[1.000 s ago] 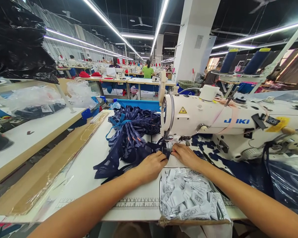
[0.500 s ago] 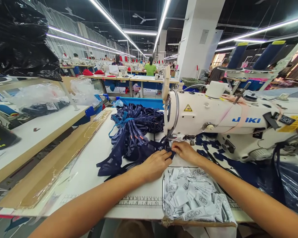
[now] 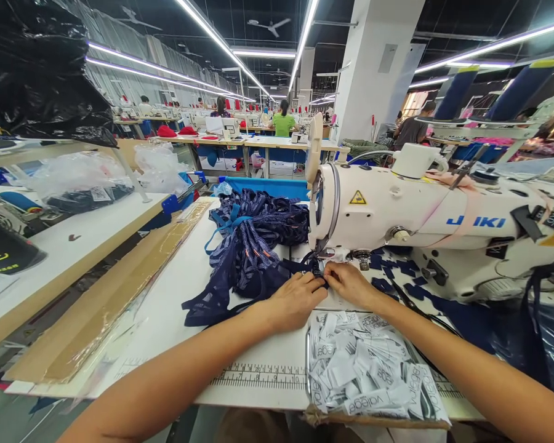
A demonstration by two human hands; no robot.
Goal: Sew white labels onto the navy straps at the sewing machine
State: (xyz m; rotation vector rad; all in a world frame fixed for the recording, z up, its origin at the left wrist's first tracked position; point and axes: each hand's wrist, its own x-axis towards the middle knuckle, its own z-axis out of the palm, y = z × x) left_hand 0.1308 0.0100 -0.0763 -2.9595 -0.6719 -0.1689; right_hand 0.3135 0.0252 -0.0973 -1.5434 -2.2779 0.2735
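At the needle end of the white sewing machine (image 3: 388,203), my left hand (image 3: 300,299) is closed on the edge of the navy fabric (image 3: 263,278). Close on its right, my right hand (image 3: 348,284) pinches the same fabric just below the presser foot. The fabric runs left from my fingers into a bunched navy pile with a blue tie (image 3: 233,223) around it. Nearest my wrists, a box of white printed labels (image 3: 364,363) sits at the table's front edge. My fingertips partly hide the bit of fabric under the needle.
Navy scraps (image 3: 399,264) and dark scissors (image 3: 413,306) lie right of my right hand. A cardboard strip (image 3: 120,289) runs along the table's left side. Thread cones (image 3: 457,92) stand behind the machine. A person in green (image 3: 284,125) sits far ahead.
The view has shifted slightly, so the machine appears a little further right. Both hands remain at the needle on the navy fabric, with little visible movement.
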